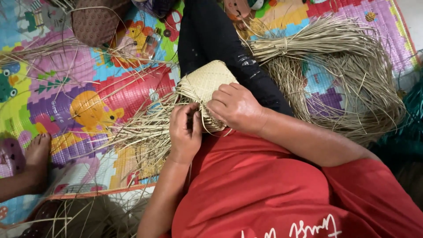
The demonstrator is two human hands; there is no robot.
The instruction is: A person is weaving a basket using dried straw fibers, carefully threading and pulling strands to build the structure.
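The pale, rounded woven straw piece [207, 83] rests on the person's black-clad leg [220, 39], directly ahead of both hands. The right hand [235, 108] lies curled over its near edge, fingers closed on the weave, while the left hand [185, 132] pinches loose straw strands [145, 128] that fan out from its left side. A tied bundle of dry straw [335, 66] lies well apart on the colourful play mat [79, 97].

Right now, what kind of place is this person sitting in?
Probably a home floor used for weaving. A bright cartoon play mat covers the ground, a tied bundle of dried straw lies on it, and the left hand and right hand work a small woven piece.
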